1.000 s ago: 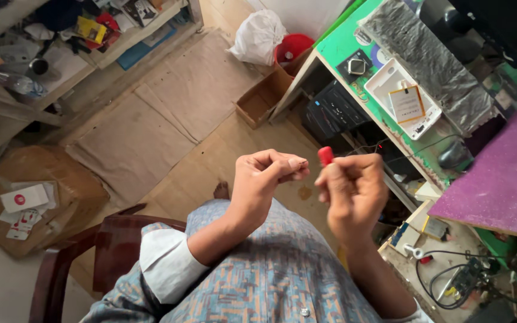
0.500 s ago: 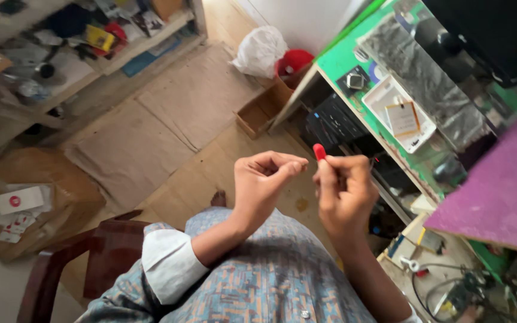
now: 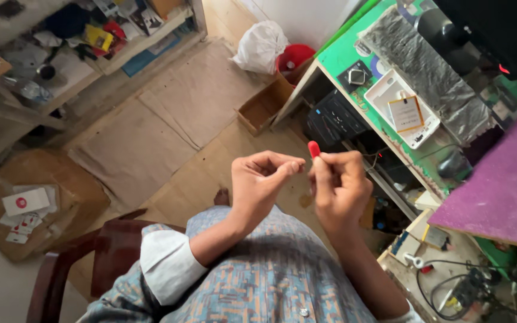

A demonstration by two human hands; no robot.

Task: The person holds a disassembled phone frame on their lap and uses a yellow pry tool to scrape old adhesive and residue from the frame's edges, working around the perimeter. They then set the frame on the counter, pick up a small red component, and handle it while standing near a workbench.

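We see our right hand (image 3: 339, 188) pinching a small red-tipped piece (image 3: 313, 149) between thumb and fingers; only its rounded red end shows, the rest hidden inside the grip, so we cannot tell what it is. Our left hand (image 3: 261, 179) sits just beside it at nine o'clock, fingertips pressed together; whether anything lies between them is too small to make out. Both hands hover above our patterned lap, over the floor.

At two o'clock a white tray (image 3: 403, 113) on the green shelf (image 3: 336, 57) carries a pale yellow card (image 3: 406, 113). At twelve o'clock a tied white plastic bag (image 3: 259, 46) leans against a red bucket (image 3: 294, 58), half hidden. At nine o'clock a white box with a red round mark (image 3: 25, 201) lies on a brown sack (image 3: 67, 185). The purple board (image 3: 501, 185) is cut off at the right edge.
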